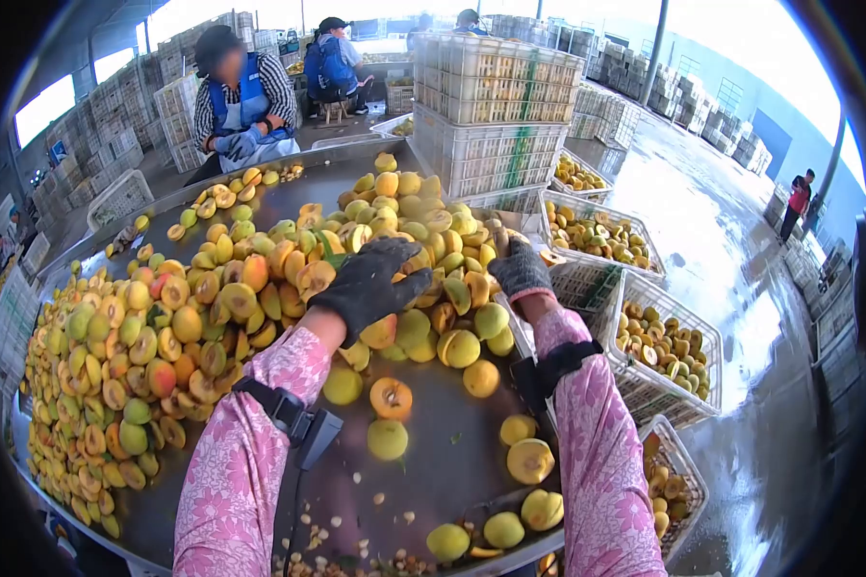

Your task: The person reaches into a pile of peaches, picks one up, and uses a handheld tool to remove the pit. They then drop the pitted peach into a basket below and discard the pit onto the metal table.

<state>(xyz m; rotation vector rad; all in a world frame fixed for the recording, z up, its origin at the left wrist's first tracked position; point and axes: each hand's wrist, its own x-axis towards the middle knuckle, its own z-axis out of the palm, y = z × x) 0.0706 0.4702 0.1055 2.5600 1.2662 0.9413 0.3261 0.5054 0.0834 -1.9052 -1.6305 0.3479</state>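
Note:
A large heap of yellow-green and orange fruit, much of it halved, covers the metal table. My left hand, in a dark glove, rests over the middle of the heap with thumb and fingers apart. On the heap's right side is my right hand, in a dark grey glove, its fingers bent near the table edge; whether it holds a fruit is hidden. Just below my left hand lie a halved fruit with a brown centre and a green-yellow fruit. Small pits are scattered near the front edge.
Crates of fruit stand along the right side, one beside my right arm. Stacked white crates rise beyond the heap. Across the table a person in a blue vest sits at the far left. More people and crate stacks are farther back.

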